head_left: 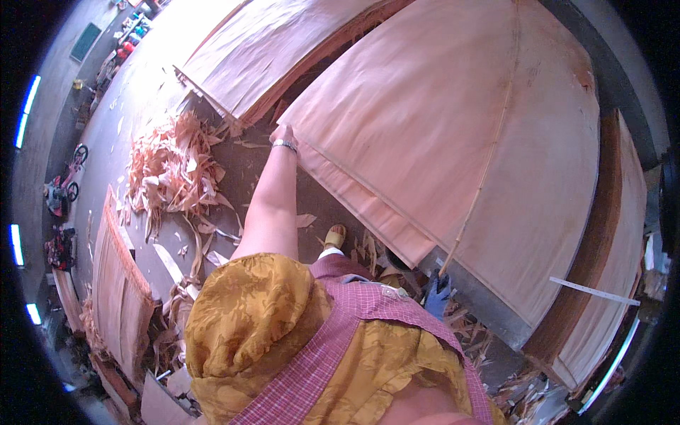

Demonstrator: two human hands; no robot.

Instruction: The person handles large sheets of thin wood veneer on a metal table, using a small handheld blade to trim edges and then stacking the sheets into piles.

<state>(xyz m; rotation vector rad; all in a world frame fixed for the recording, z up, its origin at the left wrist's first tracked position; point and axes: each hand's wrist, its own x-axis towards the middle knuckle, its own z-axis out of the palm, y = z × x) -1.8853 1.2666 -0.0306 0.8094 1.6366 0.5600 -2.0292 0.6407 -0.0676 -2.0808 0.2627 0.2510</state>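
Note:
A broad, pale pink wood veneer sheet (397, 134) lies over a stack in front of me. My left hand (284, 133), bare and with a metal-banded watch (285, 144) at the wrist, is closed on the sheet's left corner; its fingertips are partly hidden. Low on the right, my right hand (437, 296) wears a blue glove. It is closed around the lower end of a long, thin bamboo stick (482, 185), which stretches away across the sheet. Below the sheet's near edge, further veneer layers (386, 227) show.
Another veneer stack (276, 60) stands at the far left, beside a heap of veneer scraps (173, 166). More stacked sheets are at right (602, 262) and near left (120, 276). A white strip (595, 291) juts out at right. A small bike (71, 177) stands far left.

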